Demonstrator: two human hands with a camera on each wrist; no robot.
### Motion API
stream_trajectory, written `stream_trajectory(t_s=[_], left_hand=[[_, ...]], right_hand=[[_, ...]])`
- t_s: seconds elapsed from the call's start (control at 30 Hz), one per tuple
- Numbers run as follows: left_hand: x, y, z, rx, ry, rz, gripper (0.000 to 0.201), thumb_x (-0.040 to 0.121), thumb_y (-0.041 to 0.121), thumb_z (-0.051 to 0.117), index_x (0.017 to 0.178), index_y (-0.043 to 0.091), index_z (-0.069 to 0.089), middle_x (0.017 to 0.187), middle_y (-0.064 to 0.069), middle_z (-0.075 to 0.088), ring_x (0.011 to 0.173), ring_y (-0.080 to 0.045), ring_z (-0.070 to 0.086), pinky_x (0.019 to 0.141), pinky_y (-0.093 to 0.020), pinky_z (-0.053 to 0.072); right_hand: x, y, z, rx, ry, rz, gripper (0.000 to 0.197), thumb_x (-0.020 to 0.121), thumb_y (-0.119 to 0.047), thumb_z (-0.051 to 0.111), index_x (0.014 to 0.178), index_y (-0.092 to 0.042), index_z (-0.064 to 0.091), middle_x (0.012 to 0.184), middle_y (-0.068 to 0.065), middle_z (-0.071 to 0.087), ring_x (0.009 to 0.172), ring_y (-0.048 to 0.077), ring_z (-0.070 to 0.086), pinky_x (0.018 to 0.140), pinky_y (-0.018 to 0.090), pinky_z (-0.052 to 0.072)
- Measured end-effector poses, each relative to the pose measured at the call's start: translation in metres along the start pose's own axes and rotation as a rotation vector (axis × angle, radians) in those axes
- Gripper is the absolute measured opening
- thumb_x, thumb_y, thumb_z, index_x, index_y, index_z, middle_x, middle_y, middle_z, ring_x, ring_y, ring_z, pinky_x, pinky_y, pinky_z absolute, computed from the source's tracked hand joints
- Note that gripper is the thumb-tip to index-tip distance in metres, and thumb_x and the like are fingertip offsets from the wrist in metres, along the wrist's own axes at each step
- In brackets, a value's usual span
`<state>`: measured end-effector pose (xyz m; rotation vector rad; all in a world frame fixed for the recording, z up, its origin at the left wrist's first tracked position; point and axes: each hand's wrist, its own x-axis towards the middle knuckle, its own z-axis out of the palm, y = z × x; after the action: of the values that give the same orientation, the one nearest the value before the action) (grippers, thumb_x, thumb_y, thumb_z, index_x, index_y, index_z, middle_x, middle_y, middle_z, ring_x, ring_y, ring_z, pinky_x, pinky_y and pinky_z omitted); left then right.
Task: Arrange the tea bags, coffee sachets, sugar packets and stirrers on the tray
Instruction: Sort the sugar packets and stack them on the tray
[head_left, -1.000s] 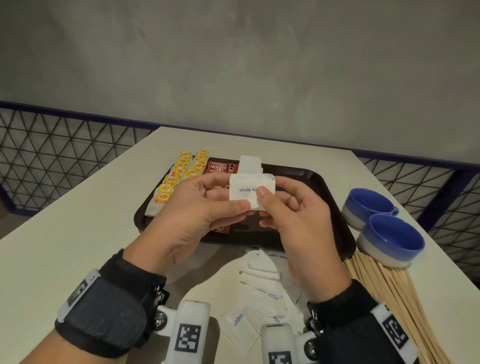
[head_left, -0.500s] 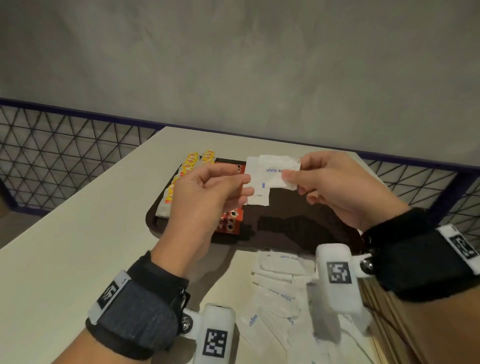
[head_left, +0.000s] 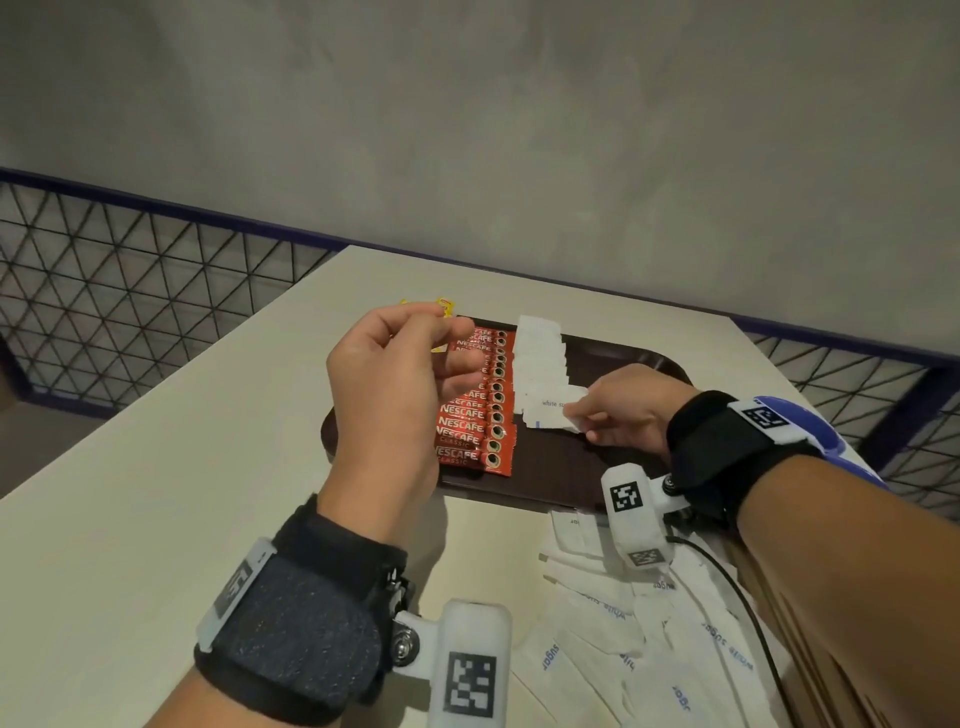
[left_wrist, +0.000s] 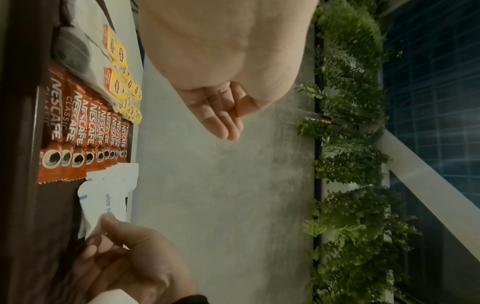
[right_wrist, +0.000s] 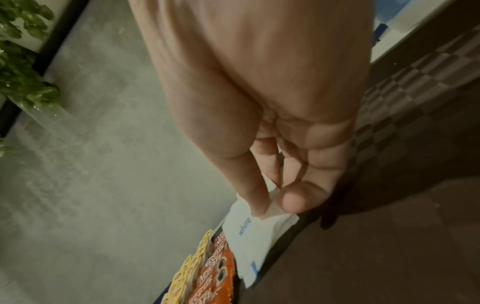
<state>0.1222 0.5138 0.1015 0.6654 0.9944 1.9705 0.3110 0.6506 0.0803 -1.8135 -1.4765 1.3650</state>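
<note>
A dark brown tray (head_left: 550, 467) holds a row of red coffee sachets (head_left: 475, 410) (left_wrist: 78, 133) and, right of them, a row of white sugar packets (head_left: 540, 348). Yellow tea bags (head_left: 444, 306) (left_wrist: 122, 67) lie at the tray's left, mostly hidden behind my left hand (head_left: 452, 343) (left_wrist: 223, 117). That hand hovers above the sachets, fingers relaxed, holding nothing. My right hand (head_left: 579, 415) (right_wrist: 272, 205) pinches one sugar packet (head_left: 548, 410) (right_wrist: 249, 232) (left_wrist: 109, 197) between thumb and fingers, low over the tray at the near end of the sugar row.
Several loose sugar packets (head_left: 623, 623) lie on the white table in front of the tray. Wooden stirrers (head_left: 810, 670) show under my right forearm. A blue cup (head_left: 810, 421) stands right of the tray, behind my wrist. A mesh railing runs round the table.
My left hand let go of the sugar packet and drew back to the left. My right hand carried the packet down to the tray, beside the coffee sachets.
</note>
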Motion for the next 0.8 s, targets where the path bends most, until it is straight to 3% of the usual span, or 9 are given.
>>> stream_trajectory(t_s=[0.1,0.23,0.43,0.53,0.67,0.8], left_hand=[[0.001,-0.001,-0.001,0.029,0.008,-0.001,0.013,0.098,0.005,0.062,0.091,0.012,0.07,0.082,-0.008,0.077,0.056,-0.014,0.065,0.051,-0.024,0.054],[0.003,-0.002,-0.002,0.072,0.023,0.01,0.014,0.099,0.006,0.061,0.093,0.013,0.071,0.084,-0.007,0.078,0.056,-0.012,0.064,0.051,-0.024,0.053],[0.003,-0.005,-0.002,0.112,0.019,-0.007,0.014,0.099,0.007,0.06,0.092,0.014,0.07,0.082,-0.005,0.077,0.056,-0.012,0.061,0.051,-0.024,0.051],[0.003,-0.006,-0.002,0.121,0.017,-0.006,0.014,0.099,0.007,0.06,0.091,0.014,0.07,0.081,-0.005,0.077,0.056,-0.013,0.061,0.051,-0.025,0.051],[0.002,-0.005,-0.002,0.117,0.007,-0.003,0.016,0.1,0.006,0.059,0.09,0.014,0.069,0.078,-0.004,0.076,0.055,-0.011,0.06,0.051,-0.024,0.051],[0.002,-0.003,-0.001,0.095,0.003,-0.006,0.019,0.099,0.003,0.058,0.086,0.014,0.068,0.075,-0.004,0.074,0.051,-0.01,0.058,0.048,-0.023,0.048]], right_hand=[[0.002,-0.003,0.001,-0.067,-0.004,0.009,0.017,0.088,-0.002,0.072,0.103,0.0,0.064,0.09,0.013,0.066,0.069,0.017,0.06,0.063,0.029,0.055],[0.0,-0.006,0.006,-0.231,0.054,-0.035,0.032,0.085,-0.017,0.081,0.111,-0.006,0.066,0.104,0.014,0.067,0.081,0.02,0.061,0.063,0.028,0.055],[-0.007,-0.009,0.016,-0.362,0.047,-0.104,0.036,0.081,-0.01,0.084,0.108,-0.006,0.061,0.11,0.014,0.068,0.092,0.023,0.067,0.068,0.029,0.059],[-0.007,-0.011,0.019,-0.403,0.046,-0.127,0.034,0.083,-0.007,0.082,0.103,-0.01,0.055,0.101,0.009,0.067,0.09,0.022,0.068,0.068,0.028,0.059],[-0.008,-0.012,0.022,-0.382,0.038,-0.146,0.033,0.084,-0.004,0.08,0.091,-0.015,0.05,0.1,0.009,0.066,0.087,0.023,0.069,0.067,0.028,0.06],[-0.02,-0.015,0.015,-0.248,0.03,-0.131,0.026,0.088,-0.011,0.077,0.1,-0.012,0.054,0.113,0.016,0.064,0.096,0.025,0.068,0.069,0.031,0.06]])
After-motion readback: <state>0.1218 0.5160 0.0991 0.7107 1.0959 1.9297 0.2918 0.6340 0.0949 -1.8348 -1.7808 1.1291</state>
